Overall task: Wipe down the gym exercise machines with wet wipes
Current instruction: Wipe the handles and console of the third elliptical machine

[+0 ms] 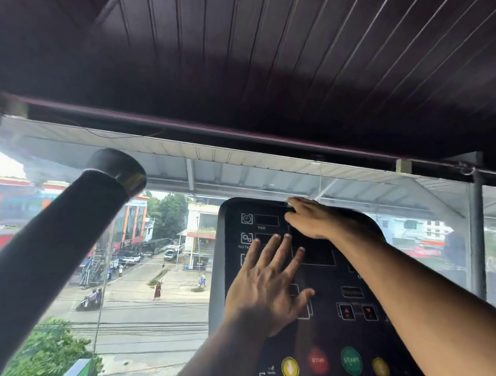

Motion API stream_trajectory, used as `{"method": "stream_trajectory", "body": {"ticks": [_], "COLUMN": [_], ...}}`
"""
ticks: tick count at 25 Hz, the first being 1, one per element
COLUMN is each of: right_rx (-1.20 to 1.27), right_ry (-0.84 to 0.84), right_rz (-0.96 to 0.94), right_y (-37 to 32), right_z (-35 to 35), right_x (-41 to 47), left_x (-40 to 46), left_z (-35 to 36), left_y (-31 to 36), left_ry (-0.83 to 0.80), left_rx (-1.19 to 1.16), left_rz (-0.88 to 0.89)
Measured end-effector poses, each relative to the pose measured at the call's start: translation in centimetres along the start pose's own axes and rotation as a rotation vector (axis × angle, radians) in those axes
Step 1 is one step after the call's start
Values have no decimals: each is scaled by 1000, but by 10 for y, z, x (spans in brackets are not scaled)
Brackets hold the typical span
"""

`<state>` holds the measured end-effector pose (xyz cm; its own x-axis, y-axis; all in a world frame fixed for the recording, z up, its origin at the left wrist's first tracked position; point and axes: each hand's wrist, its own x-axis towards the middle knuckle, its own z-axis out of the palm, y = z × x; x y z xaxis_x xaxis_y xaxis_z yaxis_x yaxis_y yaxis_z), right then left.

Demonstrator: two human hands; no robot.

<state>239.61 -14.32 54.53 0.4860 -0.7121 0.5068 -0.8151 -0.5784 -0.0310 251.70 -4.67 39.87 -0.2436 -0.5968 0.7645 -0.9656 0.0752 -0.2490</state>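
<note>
A black exercise machine console (350,273) fills the lower right, with dark display windows and round buttons: red STOP (318,361), green START (351,360) and yellow (290,368). My left hand (265,287) lies flat on the panel's left half, fingers spread and straight. My right hand (312,219) reaches across to the console's top edge, palm down with the fingers lying flat over it. A pale sliver shows at its fingertips; I cannot tell whether it is a wipe.
A thick black padded handlebar (59,232) with a glossy end cap rises diagonally at left, close to the console. Behind both stands a glass window wall (157,269) overlooking a street. A dark ribbed ceiling hangs overhead, and a grey steel post (479,235) stands at right.
</note>
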Motion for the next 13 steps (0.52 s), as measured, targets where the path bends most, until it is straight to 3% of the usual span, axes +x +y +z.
{"method": "stream_trajectory", "body": {"ticks": [7, 13], "right_rx": [95, -29], "right_ry": [-23, -60], "right_rz": [-243, -531], "right_y": [-65, -91], "right_z": [14, 6], "right_x": [31, 18], "left_x": [1, 3], "left_z": [-3, -2], "left_y": [-1, -2], "left_ry": [-31, -39], "left_rx": [-17, -7], "left_rz": [-11, -19]}}
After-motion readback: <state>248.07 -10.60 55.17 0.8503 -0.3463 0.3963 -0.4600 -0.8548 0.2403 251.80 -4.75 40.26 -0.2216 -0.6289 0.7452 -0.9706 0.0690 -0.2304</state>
